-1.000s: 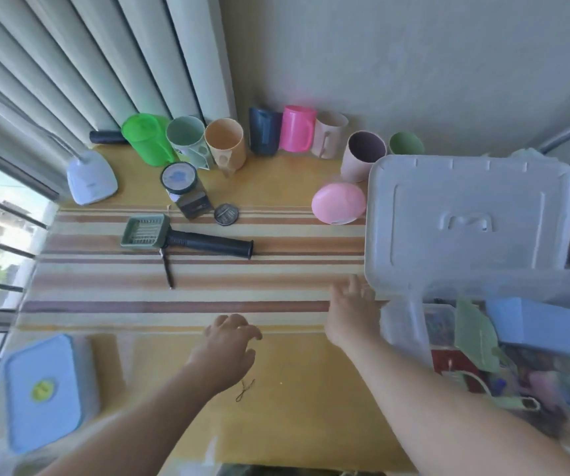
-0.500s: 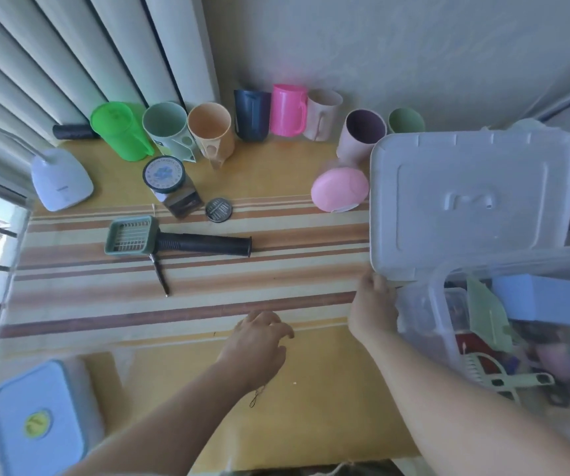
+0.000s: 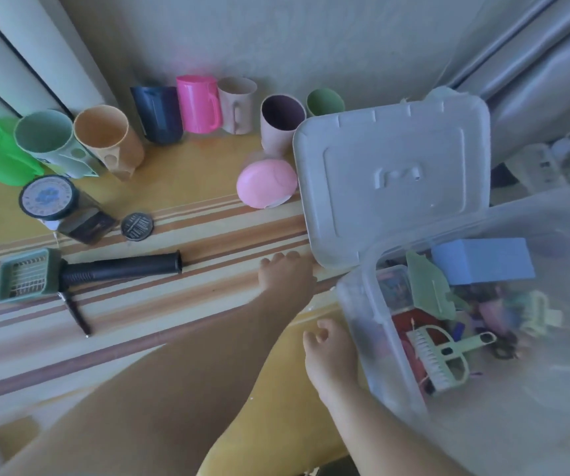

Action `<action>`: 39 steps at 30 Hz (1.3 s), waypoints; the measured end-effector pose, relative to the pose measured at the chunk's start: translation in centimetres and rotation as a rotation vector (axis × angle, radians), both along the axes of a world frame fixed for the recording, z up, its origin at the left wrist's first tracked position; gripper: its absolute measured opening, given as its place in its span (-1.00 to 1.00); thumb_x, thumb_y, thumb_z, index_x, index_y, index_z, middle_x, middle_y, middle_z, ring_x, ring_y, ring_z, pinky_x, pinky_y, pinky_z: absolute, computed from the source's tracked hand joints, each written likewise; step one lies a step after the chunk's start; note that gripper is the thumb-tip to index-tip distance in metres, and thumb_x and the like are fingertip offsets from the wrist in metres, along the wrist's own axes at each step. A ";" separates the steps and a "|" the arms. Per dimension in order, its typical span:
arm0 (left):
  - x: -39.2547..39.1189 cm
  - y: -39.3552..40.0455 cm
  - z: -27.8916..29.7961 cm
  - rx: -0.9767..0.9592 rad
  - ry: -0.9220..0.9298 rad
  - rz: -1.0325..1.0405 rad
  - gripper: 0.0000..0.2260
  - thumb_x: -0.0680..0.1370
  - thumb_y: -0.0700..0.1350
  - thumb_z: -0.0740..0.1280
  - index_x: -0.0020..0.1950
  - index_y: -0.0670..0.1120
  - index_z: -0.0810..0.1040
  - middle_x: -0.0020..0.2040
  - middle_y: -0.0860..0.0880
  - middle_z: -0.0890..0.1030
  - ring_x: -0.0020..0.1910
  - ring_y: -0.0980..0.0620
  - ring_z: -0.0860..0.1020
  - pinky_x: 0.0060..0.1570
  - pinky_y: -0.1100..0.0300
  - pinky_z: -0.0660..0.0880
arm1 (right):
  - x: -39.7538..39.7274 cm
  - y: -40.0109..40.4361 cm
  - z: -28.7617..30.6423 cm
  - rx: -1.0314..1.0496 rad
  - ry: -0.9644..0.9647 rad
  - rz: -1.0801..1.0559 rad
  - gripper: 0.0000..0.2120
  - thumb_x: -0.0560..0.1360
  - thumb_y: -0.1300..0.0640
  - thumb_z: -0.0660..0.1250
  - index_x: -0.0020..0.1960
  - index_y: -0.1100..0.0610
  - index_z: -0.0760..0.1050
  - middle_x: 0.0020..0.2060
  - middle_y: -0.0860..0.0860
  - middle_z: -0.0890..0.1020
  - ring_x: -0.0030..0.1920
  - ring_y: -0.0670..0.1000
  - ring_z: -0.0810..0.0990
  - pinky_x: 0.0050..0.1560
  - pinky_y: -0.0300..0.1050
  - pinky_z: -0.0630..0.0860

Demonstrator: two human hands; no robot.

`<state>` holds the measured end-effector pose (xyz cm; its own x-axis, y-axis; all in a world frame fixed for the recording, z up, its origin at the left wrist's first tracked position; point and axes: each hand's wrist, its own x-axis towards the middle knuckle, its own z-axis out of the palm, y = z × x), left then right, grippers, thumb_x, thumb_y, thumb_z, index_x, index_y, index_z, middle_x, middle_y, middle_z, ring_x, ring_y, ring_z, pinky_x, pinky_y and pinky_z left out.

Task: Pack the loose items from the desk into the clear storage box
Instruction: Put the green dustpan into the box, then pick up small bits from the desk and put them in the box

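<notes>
Desk (image 3: 180, 180), left to right. Grater (image 3: 24, 274) with black handle, well left of both hands. Tin (image 3: 48, 201) and disc (image 3: 137, 226), up-left of them. Cups (image 3: 197, 103), far beyond. Left hand (image 3: 288, 274): fingers loosely curled, palm down, empty as far as shown, lid (image 3: 393, 176) just right. Right hand (image 3: 331, 355): resting against box (image 3: 372, 324) wall, half open, grip unclear. Step: between picks. Next, by judgement: reach left for grater, carry it over the rim.
</notes>
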<state>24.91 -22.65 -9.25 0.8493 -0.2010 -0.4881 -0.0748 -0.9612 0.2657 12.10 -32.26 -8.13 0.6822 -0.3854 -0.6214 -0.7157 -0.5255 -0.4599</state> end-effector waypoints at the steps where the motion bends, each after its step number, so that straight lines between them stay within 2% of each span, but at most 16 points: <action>1: 0.3 -0.7 -0.6 0.041 -0.001 -0.019 -0.70 0.60 0.16 0.26 0.29 0.10 0.50 0.18 0.02 0.57 0.22 -0.11 0.52 0.01 -0.03 0.32 | 0.2 -0.1 -0.2 -0.021 -0.009 0.017 -0.61 0.65 0.05 0.31 0.46 0.06 0.47 0.28 0.02 0.61 0.20 -0.01 0.61 0.07 -0.15 0.53; 5: -0.3 -1.1 -2.1 0.144 -0.016 -0.039 -0.65 0.57 0.29 0.28 0.16 0.06 0.50 0.04 0.02 0.57 0.07 -0.10 0.53 -0.01 -0.07 0.30 | 1.9 -0.2 -1.7 -0.108 -0.041 0.108 -0.69 0.65 0.00 0.33 0.36 0.04 0.53 0.19 -0.03 0.65 0.15 0.01 0.64 0.09 -0.09 0.61; 8: -1.9 0.4 -2.3 0.191 -0.037 -0.041 -0.85 0.59 0.01 0.27 0.12 0.04 0.55 -0.05 0.04 0.56 -0.02 -0.07 0.51 -0.07 -0.01 0.28 | 2.7 -0.8 -2.6 -0.203 -0.090 0.218 -0.80 0.61 0.18 0.31 0.20 -0.03 0.53 0.07 -0.05 0.61 0.07 0.03 0.64 0.05 -0.02 0.65; 11: -3.8 3.7 -1.5 0.196 -0.025 -0.036 -0.85 0.58 -0.07 0.18 0.01 0.02 0.55 -0.11 0.03 0.54 -0.14 -0.06 0.48 -0.11 0.00 0.37 | 3.2 -1.2 -2.7 -0.283 -0.069 0.396 -0.57 0.53 0.39 0.18 0.27 -0.01 0.48 0.04 0.02 0.52 0.01 0.09 0.57 -0.03 0.02 0.62; 13: -5.3 6.7 -1.2 0.170 -0.044 0.006 -0.86 0.59 -0.05 0.18 -0.01 0.02 0.53 -0.14 0.04 0.53 -0.20 -0.02 0.49 -0.17 0.05 0.39 | 3.5 -1.3 -2.4 -0.334 -0.069 0.479 -0.48 0.50 0.43 0.11 0.32 -0.01 0.44 0.02 0.05 0.49 -0.05 0.11 0.53 -0.13 0.00 0.56; 15: -7.4 10.0 -0.8 0.106 -0.040 0.073 -0.91 0.63 -0.03 0.19 -0.02 0.04 0.48 -0.18 0.07 0.53 -0.26 0.03 0.50 -0.21 0.10 0.42 | 4.1 -1.6 -2.2 -0.370 -0.083 0.524 -0.51 0.50 0.44 0.08 0.28 0.02 0.42 -0.04 0.06 0.47 -0.12 0.11 0.50 -0.23 -0.03 0.45; 19: -12.6 15.5 -0.6 -0.052 -0.017 0.162 -0.93 0.61 -0.01 0.31 -0.01 0.13 0.43 -0.18 0.13 0.58 -0.28 0.10 0.58 -0.29 0.12 0.57 | 4.8 -2.5 -3.0 -0.405 -0.133 0.445 -0.67 0.47 0.43 0.09 0.00 0.02 0.39 -0.13 0.05 0.48 -0.18 0.12 0.49 -0.35 -0.06 0.31; 20: -15.4 17.8 -0.3 -0.055 -0.002 0.235 -0.88 0.58 -0.03 0.34 0.01 0.17 0.44 -0.17 0.15 0.59 -0.25 0.10 0.59 -0.28 0.11 0.58 | 4.5 -1.0 -3.1 -0.355 -0.173 0.482 -0.66 0.48 0.43 0.11 0.00 0.00 0.39 -0.12 0.03 0.48 -0.18 0.12 0.51 -0.36 -0.05 0.34; 22: -18.7 19.5 -0.4 -0.081 0.017 0.308 -0.82 0.54 -0.06 0.36 0.09 0.19 0.53 -0.17 0.19 0.59 -0.17 0.09 0.60 -0.19 0.13 0.56 | 4.7 0.0 -3.2 -0.306 -0.177 0.553 -0.61 0.53 0.40 0.14 0.16 -0.04 0.42 0.00 0.01 0.46 -0.13 0.12 0.52 -0.31 -0.05 0.43; 23: -19.7 19.5 -0.7 -0.107 0.017 0.294 -0.78 0.52 -0.07 0.35 0.13 0.18 0.58 -0.18 0.21 0.58 -0.16 0.10 0.59 -0.15 0.15 0.53 | 5.2 0.0 -3.1 -0.323 -0.163 0.563 -0.61 0.55 0.39 0.15 0.19 -0.04 0.41 0.04 0.02 0.44 -0.12 0.13 0.52 -0.30 -0.05 0.44; 25: -20.5 19.0 -0.6 -0.162 0.006 0.259 -0.75 0.48 -0.07 0.35 0.11 0.19 0.63 -0.20 0.25 0.56 -0.17 0.16 0.54 -0.16 0.21 0.47 | 6.1 -0.6 -3.2 -0.352 -0.157 0.540 -0.78 0.56 0.36 0.18 0.04 0.06 0.44 0.03 0.06 0.45 -0.13 0.17 0.51 -0.29 -0.07 0.43; 27: -21.5 18.6 -0.6 -0.160 0.027 0.186 -0.79 0.47 -0.03 0.32 0.04 0.19 0.65 -0.21 0.26 0.54 -0.15 0.17 0.54 -0.13 0.24 0.43 | 6.6 -0.7 -3.4 -0.352 -0.127 0.546 -0.87 0.58 0.32 0.20 -0.05 0.13 0.45 -0.02 0.08 0.46 -0.17 0.13 0.49 -0.31 -0.12 0.33; 30: -23.4 17.9 -1.4 -0.139 0.021 0.027 -0.77 0.47 0.02 0.22 0.07 0.22 0.57 -0.14 0.23 0.55 -0.05 0.14 0.56 -0.05 0.20 0.44 | 6.5 -0.4 -2.8 -0.383 -0.081 0.662 -0.87 0.62 0.23 0.16 0.00 0.15 0.48 -0.03 0.03 0.42 -0.23 -0.01 0.41 -0.33 -0.11 0.24; 34: -23.9 16.6 -1.7 -0.034 0.072 -0.188 -0.78 0.56 0.01 0.19 0.14 0.19 0.53 0.07 0.14 0.63 0.11 0.03 0.54 0.09 0.07 0.40 | 5.0 1.3 -1.5 -0.355 -0.125 0.886 -0.90 0.63 0.25 0.22 0.03 0.08 0.47 0.09 -0.02 0.40 0.09 0.09 0.42 -0.12 -0.02 0.44; 36: -23.6 16.8 -1.8 0.003 0.061 -0.249 -0.83 0.52 0.06 0.23 0.03 0.14 0.57 -0.01 0.12 0.63 0.07 0.02 0.56 0.05 0.08 0.41 | 3.8 3.1 -1.0 -0.307 -0.174 0.970 -0.92 0.69 0.13 0.23 0.02 0.04 0.46 0.08 -0.05 0.46 0.14 0.09 0.41 -0.09 0.00 0.44; 39: -23.9 17.7 -2.4 0.058 0.036 -0.278 -0.83 0.33 0.20 0.40 -0.23 0.13 0.59 -0.27 0.16 0.60 -0.17 0.07 0.63 -0.19 0.19 0.49 | 1.9 5.5 -0.4 -0.235 -0.175 1.005 -0.84 0.71 0.00 0.22 -0.04 -0.04 0.43 0.00 -0.14 0.59 0.13 0.06 0.42 -0.05 0.05 0.42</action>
<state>0.96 -4.94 -11.64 0.7476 -0.3942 -0.5345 -0.3289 -0.9189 0.2178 14.01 -26.74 -8.55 0.8286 0.3106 -0.4658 0.1670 -0.9312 -0.3239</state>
